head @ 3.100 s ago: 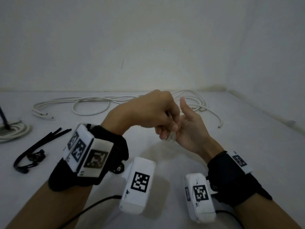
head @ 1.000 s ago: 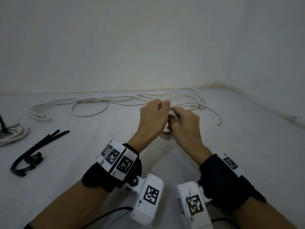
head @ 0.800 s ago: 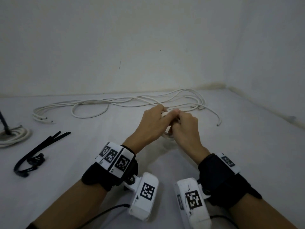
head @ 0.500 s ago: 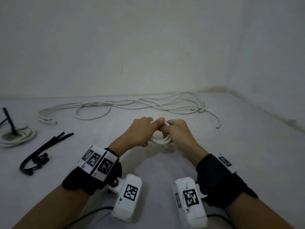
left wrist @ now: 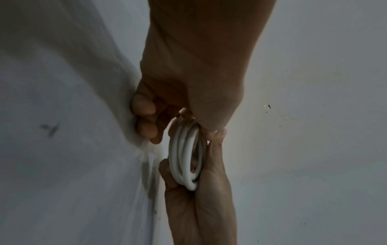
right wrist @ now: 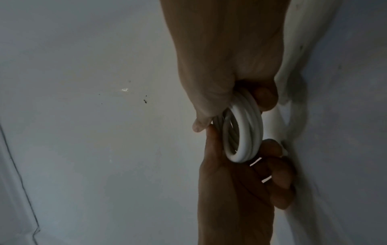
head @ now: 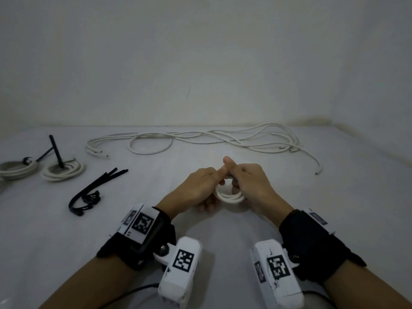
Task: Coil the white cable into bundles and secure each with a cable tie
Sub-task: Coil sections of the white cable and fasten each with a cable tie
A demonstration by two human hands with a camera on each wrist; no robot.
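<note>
Gripping a small coil of white cable (head: 229,195) from either side, the left hand (head: 196,188) and right hand (head: 253,186) meet over the middle of the counter (head: 289,219), fingers (left wrist: 146,119) curled round the loops, thumbs touching above. Loose white cable (head: 200,139) sprawls along the far edge. Toward the left edge lie black cable ties (head: 93,192) and two tied bundles (head: 63,170).
</note>
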